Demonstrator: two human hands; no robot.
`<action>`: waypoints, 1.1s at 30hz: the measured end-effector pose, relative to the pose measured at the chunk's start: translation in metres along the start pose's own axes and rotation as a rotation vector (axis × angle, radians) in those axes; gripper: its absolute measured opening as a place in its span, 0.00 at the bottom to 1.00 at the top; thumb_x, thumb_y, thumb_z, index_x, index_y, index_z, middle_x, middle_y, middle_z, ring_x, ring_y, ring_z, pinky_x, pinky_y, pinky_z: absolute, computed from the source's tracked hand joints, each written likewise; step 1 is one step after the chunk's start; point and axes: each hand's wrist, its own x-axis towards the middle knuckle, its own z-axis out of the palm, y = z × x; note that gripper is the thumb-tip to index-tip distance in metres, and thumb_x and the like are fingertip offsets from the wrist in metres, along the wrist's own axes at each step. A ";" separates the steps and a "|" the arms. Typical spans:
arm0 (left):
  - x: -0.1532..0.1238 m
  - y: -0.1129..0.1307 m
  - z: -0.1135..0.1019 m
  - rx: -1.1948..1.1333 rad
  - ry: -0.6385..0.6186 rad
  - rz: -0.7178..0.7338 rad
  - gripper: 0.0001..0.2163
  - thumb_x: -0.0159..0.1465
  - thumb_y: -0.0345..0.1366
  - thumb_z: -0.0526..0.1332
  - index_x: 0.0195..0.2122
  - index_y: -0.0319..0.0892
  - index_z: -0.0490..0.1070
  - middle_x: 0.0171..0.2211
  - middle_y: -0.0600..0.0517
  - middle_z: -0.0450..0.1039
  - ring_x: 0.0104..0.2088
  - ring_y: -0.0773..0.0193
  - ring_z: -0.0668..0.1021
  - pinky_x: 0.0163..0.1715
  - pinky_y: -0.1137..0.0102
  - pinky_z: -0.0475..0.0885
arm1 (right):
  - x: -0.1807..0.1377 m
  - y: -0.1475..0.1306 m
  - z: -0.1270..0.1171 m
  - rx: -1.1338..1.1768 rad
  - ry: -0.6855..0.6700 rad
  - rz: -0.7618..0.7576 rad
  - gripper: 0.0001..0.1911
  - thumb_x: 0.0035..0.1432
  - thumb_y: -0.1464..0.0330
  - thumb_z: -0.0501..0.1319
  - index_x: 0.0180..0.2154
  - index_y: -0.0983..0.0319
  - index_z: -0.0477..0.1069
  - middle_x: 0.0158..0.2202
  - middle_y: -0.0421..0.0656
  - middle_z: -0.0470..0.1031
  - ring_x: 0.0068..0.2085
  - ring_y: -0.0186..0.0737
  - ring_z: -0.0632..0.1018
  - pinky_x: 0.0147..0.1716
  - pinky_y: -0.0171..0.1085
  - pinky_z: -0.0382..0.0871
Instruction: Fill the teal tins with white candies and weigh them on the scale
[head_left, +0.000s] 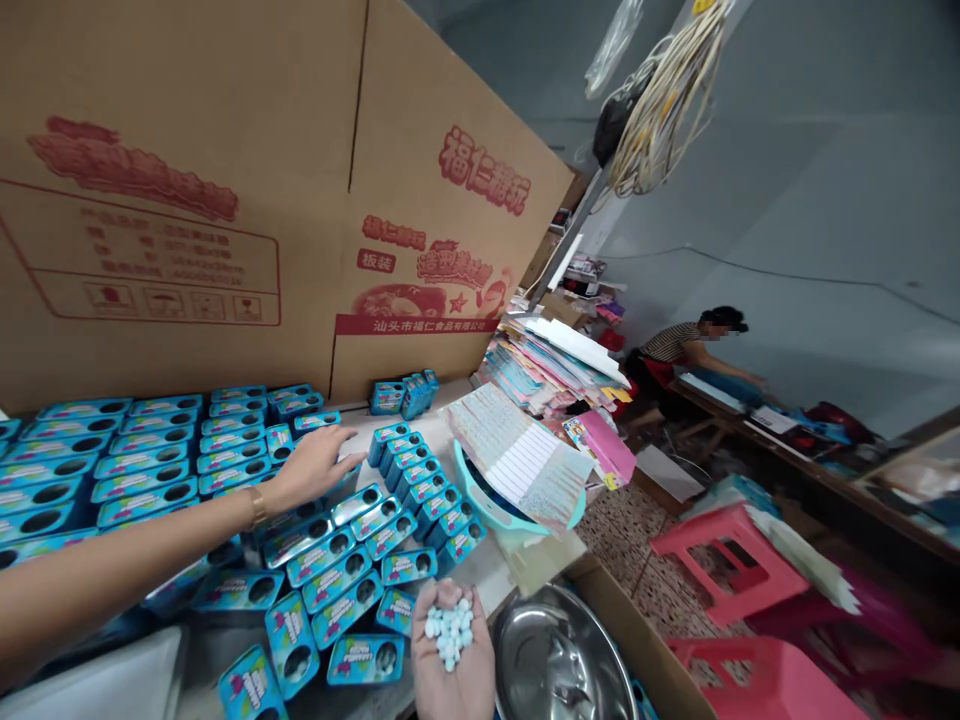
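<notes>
My left hand [319,465] reaches in from the left, a bracelet on its wrist. Its fingers are stretched and apart above the rows of small blue tins [330,555], with nothing visible in them. Each tin has a printed top, many with a round dark hole. At the bottom centre my right hand [450,680] is palm up and cupped, holding a pile of small pale-blue candies [450,632]. Close to it on the right is a shiny metal bowl [517,650]. One row of tins [427,485] stands beyond my left fingers.
A large printed cardboard box [300,100] stands behind the tins. A turquoise basin [469,485] has a sheet of cardboard [525,450] over it. Stacked papers [555,365] lie farther back. Red stools [731,560] are on the floor at right. Another person [675,350] bends over a bench.
</notes>
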 end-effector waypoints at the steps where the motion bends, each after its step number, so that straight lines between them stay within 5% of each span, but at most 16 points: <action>1: 0.012 0.004 0.003 -0.006 -0.004 0.006 0.30 0.68 0.55 0.48 0.61 0.38 0.64 0.58 0.38 0.69 0.57 0.47 0.71 0.58 0.56 0.64 | 0.002 0.000 -0.002 -0.006 -0.001 -0.006 0.10 0.48 0.71 0.68 0.23 0.61 0.68 0.23 0.33 0.69 0.27 0.29 0.73 0.41 0.36 0.76; 6: 0.069 0.025 0.035 -0.031 -0.139 0.042 0.38 0.62 0.56 0.60 0.69 0.44 0.52 0.66 0.40 0.58 0.63 0.44 0.65 0.60 0.50 0.62 | 0.012 -0.001 -0.010 -0.021 -0.007 -0.014 0.11 0.44 0.70 0.72 0.22 0.61 0.69 0.23 0.32 0.71 0.26 0.29 0.73 0.40 0.37 0.77; 12: 0.095 0.027 0.067 -0.024 -0.275 0.027 0.26 0.67 0.47 0.60 0.63 0.44 0.60 0.65 0.42 0.59 0.61 0.47 0.67 0.58 0.44 0.65 | 0.020 -0.007 -0.025 0.061 0.059 0.005 0.13 0.38 0.70 0.75 0.22 0.62 0.71 0.22 0.32 0.72 0.26 0.28 0.74 0.38 0.35 0.78; 22: 0.111 0.017 0.061 0.018 -0.265 -0.039 0.22 0.67 0.45 0.60 0.60 0.43 0.64 0.61 0.43 0.64 0.57 0.50 0.71 0.55 0.47 0.69 | 0.034 -0.015 -0.052 -0.049 0.025 -0.123 0.10 0.47 0.66 0.73 0.25 0.60 0.73 0.24 0.33 0.76 0.27 0.29 0.76 0.40 0.38 0.78; 33: 0.118 0.009 0.054 0.014 -0.312 -0.033 0.22 0.67 0.45 0.60 0.60 0.43 0.64 0.60 0.43 0.65 0.57 0.50 0.72 0.55 0.48 0.69 | 0.024 -0.017 -0.027 -0.272 0.003 -0.115 0.12 0.48 0.69 0.71 0.21 0.61 0.69 0.20 0.32 0.73 0.25 0.31 0.74 0.36 0.39 0.76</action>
